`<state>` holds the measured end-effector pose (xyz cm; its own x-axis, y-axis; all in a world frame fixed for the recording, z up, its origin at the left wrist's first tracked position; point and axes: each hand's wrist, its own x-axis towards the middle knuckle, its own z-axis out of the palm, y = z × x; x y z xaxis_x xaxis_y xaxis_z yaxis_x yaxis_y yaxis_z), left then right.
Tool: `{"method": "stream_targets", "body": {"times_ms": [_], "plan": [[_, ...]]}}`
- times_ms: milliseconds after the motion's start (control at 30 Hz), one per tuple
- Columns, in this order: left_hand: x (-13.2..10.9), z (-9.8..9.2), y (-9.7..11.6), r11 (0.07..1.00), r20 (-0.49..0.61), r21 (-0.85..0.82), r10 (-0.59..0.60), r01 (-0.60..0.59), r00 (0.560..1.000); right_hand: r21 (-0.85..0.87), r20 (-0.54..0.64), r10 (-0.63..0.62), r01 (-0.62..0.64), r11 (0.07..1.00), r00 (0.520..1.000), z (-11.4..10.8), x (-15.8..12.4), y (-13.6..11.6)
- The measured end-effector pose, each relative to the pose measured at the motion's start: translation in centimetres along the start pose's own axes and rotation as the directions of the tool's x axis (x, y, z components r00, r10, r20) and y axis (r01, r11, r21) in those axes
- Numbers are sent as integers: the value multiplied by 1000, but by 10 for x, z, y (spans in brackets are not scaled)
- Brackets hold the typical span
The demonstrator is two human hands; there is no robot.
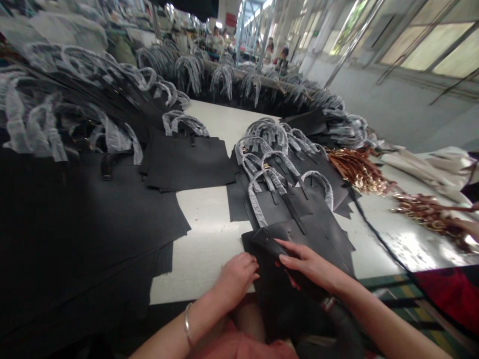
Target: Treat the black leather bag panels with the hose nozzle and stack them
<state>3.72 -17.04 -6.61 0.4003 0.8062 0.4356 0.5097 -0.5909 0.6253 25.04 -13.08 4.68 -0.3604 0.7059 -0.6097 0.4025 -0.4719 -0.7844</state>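
A black leather-like bag panel (269, 286) hangs over the near table edge in front of me. My left hand (240, 274) is closed at its left edge, fingers curled with their tips partly hidden. My right hand (309, 264) pinches the dark, folded upper part of this panel between thumb and fingers. Just beyond my hands lie overlapping black bag panels (318, 219) with arched handles (258, 199) wrapped in clear plastic. Below my right forearm there is a dark, curved object (342, 319) whose kind I cannot make out.
Large black panels (93, 209) are stacked at left, a smaller stack (190, 162) behind. Brown straps with gold metal clips (361, 172) lie at right, crossed nearby by a black cord (374, 232). The white tabletop (204, 249) shows between stacks. Another person's hand (469, 227) reaches in at far right.
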Motion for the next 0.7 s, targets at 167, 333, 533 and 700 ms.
{"method": "stream_targets", "body": {"times_ms": [167, 333, 533, 700], "plan": [[-16, 19, -1, 926, 65, 309, 207, -217, 976, -81, 57, 40, -36, 996, 998, -2, -10, -14], [-21, 21, 8, 897, 70, 403, 170, -184, 983, -204, 46, 58, -48, 978, 997, 0, -8, -20], [-28, 22, 26, 880, 206, 455, 40, -132, 978, -214, 59, 57, -43, 976, 997, 12, 11, -23], [-34, 29, 27, 815, 195, 552, 80, -177, 978, -147, 143, 25, -4, 989, 989, 25, 38, -36]]}}
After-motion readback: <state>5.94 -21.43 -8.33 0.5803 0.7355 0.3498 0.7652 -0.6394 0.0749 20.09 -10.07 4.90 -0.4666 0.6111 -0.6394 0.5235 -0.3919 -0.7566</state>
